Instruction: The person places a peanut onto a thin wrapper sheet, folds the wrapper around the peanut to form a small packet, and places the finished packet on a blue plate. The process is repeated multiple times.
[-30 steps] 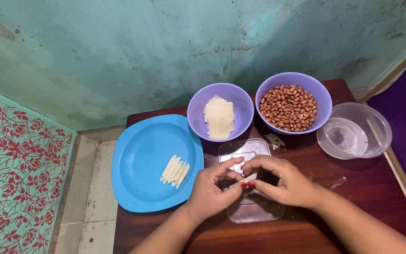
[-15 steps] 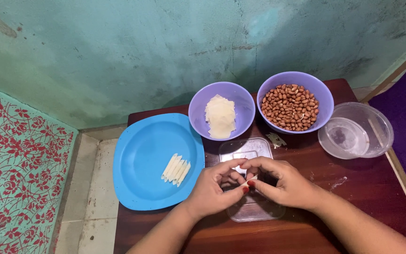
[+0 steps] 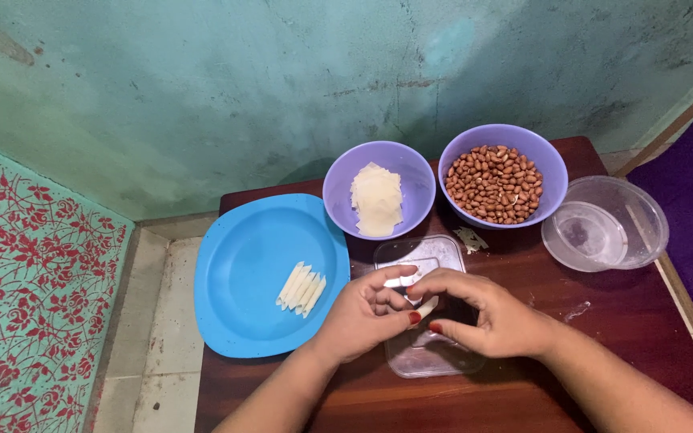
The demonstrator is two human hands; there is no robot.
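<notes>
- A small pale dough wrapper, soft and thin [image 3: 425, 305], sits pinched between the fingertips of both hands, right over the clear rectangular plastic lid [image 3: 435, 361] lying flat on the counter. Its long axis looks to run from about 8 o'clock up to 2 o'clock, though most of it is hidden by fingers.
- The left hand [image 3: 365, 313] is curled closed on the wrapper's 9 o'clock end, thumb on top; the right hand [image 3: 487, 317] is closed on its 3 o'clock end, painted red nails showing at the fingertips. Both hands are touching the piece, neither nearer than the other.
- Whether a filling lies inside the fold cannot be told.
- At 9 o'clock of the hands, just beside the left one, lies a blue, rounded-square plastic plate [image 3: 242, 273], smooth and glossy. On it rest a few finished cream-coloured rolled sticks [image 3: 301, 287], side by side and touching, long axes pointing toward 1 o'clock.
- At 12 o'clock stands a round lilac plastic bowl [image 3: 338, 188] holding a stack of pale square wrapper sheets [image 3: 377, 199], matte and floury.
- At 1 o'clock, touching or just beside that bowl, a second lilac round plastic bowl [image 3: 551, 164] is heaped with red-brown skinned peanuts [image 3: 495, 183].
- At 2 o'clock sits a round clear plastic container [image 3: 643, 212], with what looks like a clear lid inside it.
- A torn pale scrap [image 3: 469, 238] lies between the peanut bowl and the clear lid.
- All rests on a dark reddish-brown wooden counter [image 3: 603, 321], polished, against a worn teal wall [image 3: 202, 80].
</notes>
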